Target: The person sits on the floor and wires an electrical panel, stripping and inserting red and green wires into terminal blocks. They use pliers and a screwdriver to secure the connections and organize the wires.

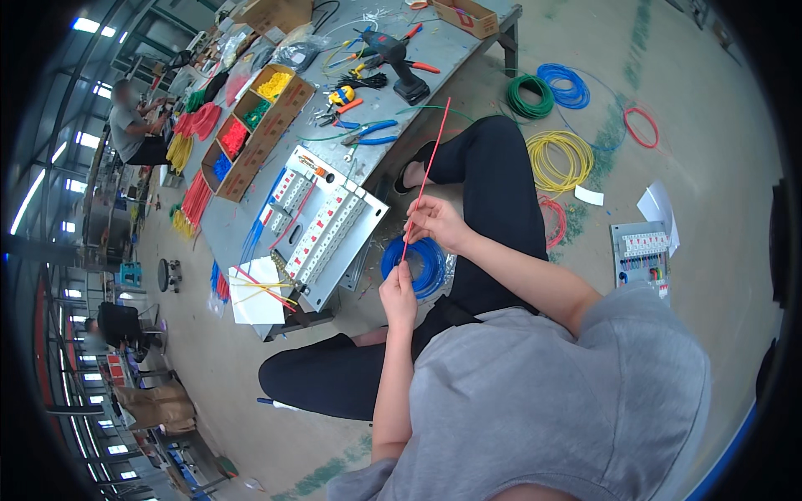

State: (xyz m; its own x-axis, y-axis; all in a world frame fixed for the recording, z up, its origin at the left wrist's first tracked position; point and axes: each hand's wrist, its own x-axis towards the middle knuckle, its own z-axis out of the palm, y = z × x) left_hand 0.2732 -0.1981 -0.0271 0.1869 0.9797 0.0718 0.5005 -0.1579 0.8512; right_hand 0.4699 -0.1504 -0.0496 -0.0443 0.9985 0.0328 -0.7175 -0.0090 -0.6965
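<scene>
A thin red wire [431,164] stretches up and away between my hands, above my lap. My left hand [398,297] pinches its lower end between thumb and fingers. Higher up the same wire, my right hand [438,224] is closed on it with the fingertips. On the workbench to the left lies a metal mounting plate [361,238] bearing rows of white circuit breakers [327,231] with red switches. A coil of blue wire [424,269] sits below my hands, partly hidden by them.
The workbench [455,52] carries a cardboard box of coloured caps [261,125], a cordless drill [399,67], blue-handled pliers [372,132] and loose wires. Coils of green [529,97], yellow [558,161] and blue wire [565,87] lie on the floor, near a small breaker panel [643,250]. Another person [132,125] sits further back.
</scene>
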